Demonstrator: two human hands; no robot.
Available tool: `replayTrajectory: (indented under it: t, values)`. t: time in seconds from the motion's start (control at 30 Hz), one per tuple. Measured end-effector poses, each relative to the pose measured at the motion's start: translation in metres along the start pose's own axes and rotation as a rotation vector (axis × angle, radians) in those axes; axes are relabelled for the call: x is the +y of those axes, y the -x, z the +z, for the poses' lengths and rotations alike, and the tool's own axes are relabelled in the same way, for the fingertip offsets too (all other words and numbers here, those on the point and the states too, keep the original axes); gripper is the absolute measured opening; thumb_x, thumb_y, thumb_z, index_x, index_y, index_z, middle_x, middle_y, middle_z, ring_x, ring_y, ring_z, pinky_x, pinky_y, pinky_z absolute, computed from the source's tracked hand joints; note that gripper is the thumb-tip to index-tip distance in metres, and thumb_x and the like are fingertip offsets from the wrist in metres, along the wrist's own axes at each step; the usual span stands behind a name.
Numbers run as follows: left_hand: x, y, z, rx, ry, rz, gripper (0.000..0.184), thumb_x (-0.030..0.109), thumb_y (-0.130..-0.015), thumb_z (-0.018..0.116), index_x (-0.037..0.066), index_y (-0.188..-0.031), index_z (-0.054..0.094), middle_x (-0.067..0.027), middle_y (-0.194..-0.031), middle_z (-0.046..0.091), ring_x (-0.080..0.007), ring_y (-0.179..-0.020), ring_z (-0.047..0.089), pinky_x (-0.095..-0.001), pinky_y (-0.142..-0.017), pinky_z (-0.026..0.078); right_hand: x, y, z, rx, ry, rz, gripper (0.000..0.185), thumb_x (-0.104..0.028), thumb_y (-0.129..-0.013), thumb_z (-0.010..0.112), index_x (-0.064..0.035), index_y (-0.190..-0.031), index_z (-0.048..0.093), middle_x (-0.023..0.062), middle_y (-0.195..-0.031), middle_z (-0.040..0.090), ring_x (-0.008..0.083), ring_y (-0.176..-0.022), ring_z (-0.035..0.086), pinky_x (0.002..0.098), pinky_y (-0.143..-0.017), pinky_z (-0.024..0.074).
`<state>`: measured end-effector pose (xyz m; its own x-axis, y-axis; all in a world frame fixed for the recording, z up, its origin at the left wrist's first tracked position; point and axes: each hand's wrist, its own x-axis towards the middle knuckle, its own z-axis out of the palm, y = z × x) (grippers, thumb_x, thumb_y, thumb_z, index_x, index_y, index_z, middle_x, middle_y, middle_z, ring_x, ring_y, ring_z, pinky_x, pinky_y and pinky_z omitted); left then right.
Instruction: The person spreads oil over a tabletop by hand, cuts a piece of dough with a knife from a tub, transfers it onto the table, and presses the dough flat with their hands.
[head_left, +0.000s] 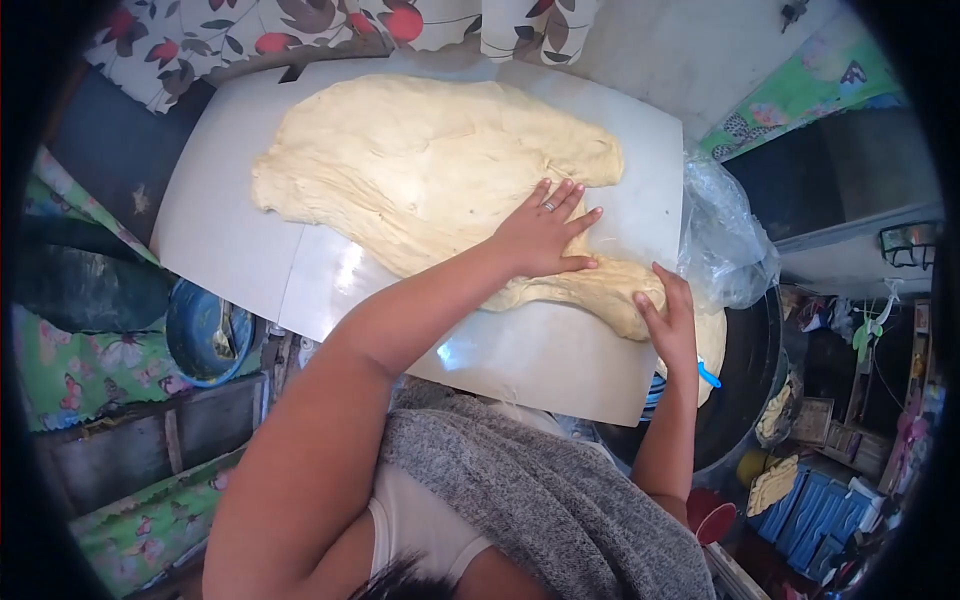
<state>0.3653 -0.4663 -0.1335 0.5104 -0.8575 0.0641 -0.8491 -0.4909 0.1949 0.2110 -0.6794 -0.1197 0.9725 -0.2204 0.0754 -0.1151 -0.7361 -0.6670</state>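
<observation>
A large, pale yellow sheet of dough point(420, 150) lies across the table, uneven in outline, with a narrower strip curling round toward the near right. My left hand point(548, 230), with a ring on one finger, rests palm down on the dough where that strip begins. Its fingers are stretched and spread. At the strip's end my right hand point(674, 315) grips the dough, thumb on top and fingers along the right side. Part of the right hand's grip is hidden under the dough's edge.
The pale, shiny tabletop point(220, 190) carries the dough. Crumpled clear plastic point(730, 235) hangs at its right edge, above a large dark round pan point(750, 370). A blue basin point(190, 335) with a utensil stands lower left. A floral curtain point(290, 30) borders the back.
</observation>
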Motion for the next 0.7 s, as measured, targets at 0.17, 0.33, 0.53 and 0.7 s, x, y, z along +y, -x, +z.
replayTrajectory:
  t: [0.17,0.33,0.53,0.7]
  values:
    - [0.024,0.040,0.008,0.187,0.036,-0.229,0.079,0.061,-0.088,0.031,0.002,-0.140,0.026,-0.0276,-0.144,0.019,-0.0380,-0.136,0.016,-0.0476,-0.110,0.010,-0.041,-0.020,-0.008,0.149,0.163,-0.178,0.056,-0.026,-0.082,0.063,-0.0038,-0.129,0.043,0.0243,-0.136,0.036,0.0388,-0.125,0.036,0.0438,-0.103,0.0285]
    - [0.053,0.081,0.006,0.108,-0.044,-0.375,0.081,0.060,-0.088,0.030,-0.004,-0.138,0.027,-0.0277,-0.143,0.022,-0.0370,-0.135,0.018,-0.0485,-0.110,0.011,-0.110,-0.087,0.055,-0.050,0.088,-0.433,0.058,-0.035,-0.088,0.051,-0.0026,-0.135,0.035,0.0234,-0.142,0.027,0.0348,-0.133,0.025,0.0468,-0.107,0.0201]
    - [0.059,0.104,-0.001,0.061,-0.001,-0.394,0.081,0.057,-0.088,0.035,-0.007,-0.137,0.025,-0.0283,-0.141,0.024,-0.0389,-0.135,0.018,-0.0482,-0.110,0.012,-0.115,-0.131,0.148,-0.114,0.436,-0.367,0.071,-0.055,-0.091,0.027,-0.0077,-0.143,0.016,0.0132,-0.149,0.014,0.0254,-0.139,0.011,0.0471,-0.111,0.0076]
    - [0.056,0.119,0.002,0.123,0.040,-0.329,0.076,0.053,-0.089,0.040,-0.007,-0.135,0.030,-0.0264,-0.138,0.032,-0.0350,-0.133,0.026,-0.0447,-0.109,0.019,-0.098,-0.103,0.131,-0.233,0.539,-0.122,0.070,-0.056,-0.092,0.021,-0.0112,-0.145,0.010,0.0082,-0.151,0.008,0.0220,-0.140,0.007,0.0457,-0.112,0.0046]
